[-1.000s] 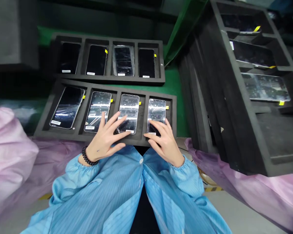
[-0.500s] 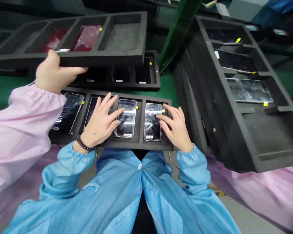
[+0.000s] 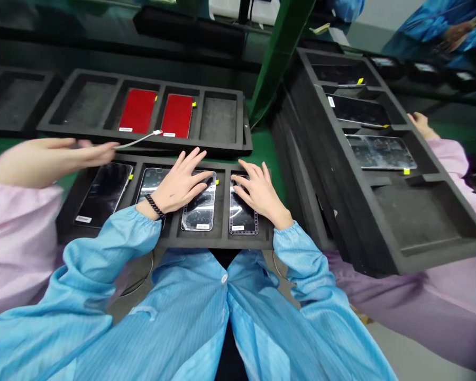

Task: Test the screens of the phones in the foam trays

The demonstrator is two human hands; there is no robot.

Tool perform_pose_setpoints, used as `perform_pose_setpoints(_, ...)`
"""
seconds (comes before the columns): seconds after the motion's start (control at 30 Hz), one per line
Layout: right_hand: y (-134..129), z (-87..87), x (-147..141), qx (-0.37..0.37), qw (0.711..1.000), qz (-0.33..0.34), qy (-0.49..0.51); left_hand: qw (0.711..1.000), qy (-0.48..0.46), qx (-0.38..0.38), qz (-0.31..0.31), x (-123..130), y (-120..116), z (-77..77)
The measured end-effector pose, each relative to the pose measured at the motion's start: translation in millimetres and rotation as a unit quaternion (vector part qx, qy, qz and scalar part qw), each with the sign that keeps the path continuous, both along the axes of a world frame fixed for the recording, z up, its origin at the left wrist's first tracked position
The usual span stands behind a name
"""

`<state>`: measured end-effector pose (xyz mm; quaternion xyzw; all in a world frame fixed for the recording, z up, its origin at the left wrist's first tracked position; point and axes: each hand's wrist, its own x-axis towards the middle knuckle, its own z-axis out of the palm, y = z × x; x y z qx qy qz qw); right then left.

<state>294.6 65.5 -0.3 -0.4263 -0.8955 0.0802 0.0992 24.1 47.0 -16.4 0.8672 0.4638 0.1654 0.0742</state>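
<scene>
A black foam tray [image 3: 222, 242] lies before me, with a phone in each compartment. My left hand [image 3: 175, 188], a beaded bracelet at its wrist, rests with fingers spread over the upper part of the lit phone [image 3: 200, 212] in the third compartment and beside the phone [image 3: 153, 179] in the second. The fingers of my right hand [image 3: 259, 193] are apart, and their tips touch or hover over the top of the phone [image 3: 241, 214] at the right end. A dark phone [image 3: 105, 193] occupies the leftmost compartment. Neither hand grasps anything.
Behind is a foam tray [image 3: 238, 138] with two red-screened phones [image 3: 138, 111]. A co-worker's hand [image 3: 83, 153] at the left holds a white cable [image 3: 138, 140]. Tall stacked trays [image 3: 388, 227] stand at the right, near a green post [image 3: 275, 58] and another person's hand [image 3: 422, 126].
The co-worker's raised tray now sits down behind mine, and that hand has moved down left with the cable. My left hand moved slightly right; my right hand shifted left over the end phone.
</scene>
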Motion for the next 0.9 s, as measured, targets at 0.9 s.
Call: perform_pose_setpoints(0.9, -1.9, 2.2, -10.2, 0.054, 0.998, 0.022, -0.036, 0.997, 0.079, 0.02, 0.011, 8.9, -0.8, -3.4)
